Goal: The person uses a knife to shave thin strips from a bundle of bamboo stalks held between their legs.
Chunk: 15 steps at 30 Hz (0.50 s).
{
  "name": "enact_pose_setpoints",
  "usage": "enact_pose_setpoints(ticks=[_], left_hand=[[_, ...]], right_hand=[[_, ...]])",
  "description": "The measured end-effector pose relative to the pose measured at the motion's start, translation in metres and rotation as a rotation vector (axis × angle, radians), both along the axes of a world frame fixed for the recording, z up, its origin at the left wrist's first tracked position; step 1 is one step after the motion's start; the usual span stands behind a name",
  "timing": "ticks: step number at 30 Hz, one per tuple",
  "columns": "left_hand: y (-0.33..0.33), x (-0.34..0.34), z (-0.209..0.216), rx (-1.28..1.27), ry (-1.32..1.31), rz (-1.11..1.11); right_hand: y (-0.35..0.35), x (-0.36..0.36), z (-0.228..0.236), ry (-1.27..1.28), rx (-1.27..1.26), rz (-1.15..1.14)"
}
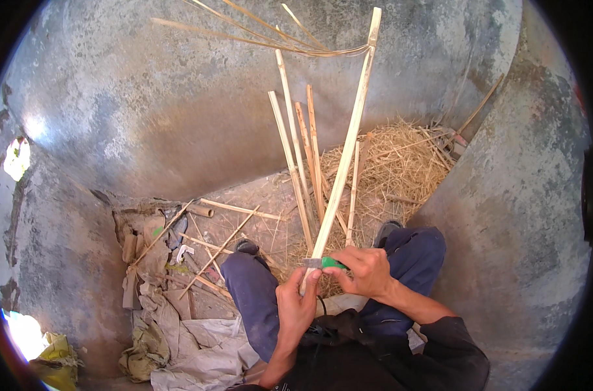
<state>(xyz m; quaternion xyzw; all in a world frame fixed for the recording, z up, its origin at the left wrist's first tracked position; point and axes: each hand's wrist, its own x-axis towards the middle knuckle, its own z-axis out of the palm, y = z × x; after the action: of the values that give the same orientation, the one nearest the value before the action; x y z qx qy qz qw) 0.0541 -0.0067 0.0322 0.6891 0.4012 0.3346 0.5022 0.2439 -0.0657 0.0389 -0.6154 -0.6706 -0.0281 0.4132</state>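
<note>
A long pale bamboo strip (346, 156) slants up and away from my lap toward the far wall. My left hand (295, 307) is closed around its near end, the thumb up by the blade. In my right hand (367, 271) is a knife (313, 263) with a green handle and a short metal blade. The blade lies across the strip just above my left thumb. Thin curved slivers (322, 52) spread leftward from near the strip's far end. Beyond my hands, several narrower bamboo sticks (289, 146) stand leaning between my knees.
A heap of straw-like shavings (401, 163) lies against the far wall, right of centre. Loose sticks (221, 251) and debris cover the floor at left. Crumpled pale sacking (202, 345) lies by my left leg. Grey curved walls (179, 111) close in around me.
</note>
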Motion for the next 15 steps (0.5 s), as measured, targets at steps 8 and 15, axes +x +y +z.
enact_pose_setpoints(ticks=[8,15], left_hand=[[-0.012,-0.007,-0.001,-0.047,0.094,0.023],[-0.016,-0.014,-0.002,-0.082,0.080,0.052]], right_hand=[[0.019,0.048,0.002,0.028,0.072,-0.199],[0.025,0.055,0.005,0.040,-0.002,-0.134]])
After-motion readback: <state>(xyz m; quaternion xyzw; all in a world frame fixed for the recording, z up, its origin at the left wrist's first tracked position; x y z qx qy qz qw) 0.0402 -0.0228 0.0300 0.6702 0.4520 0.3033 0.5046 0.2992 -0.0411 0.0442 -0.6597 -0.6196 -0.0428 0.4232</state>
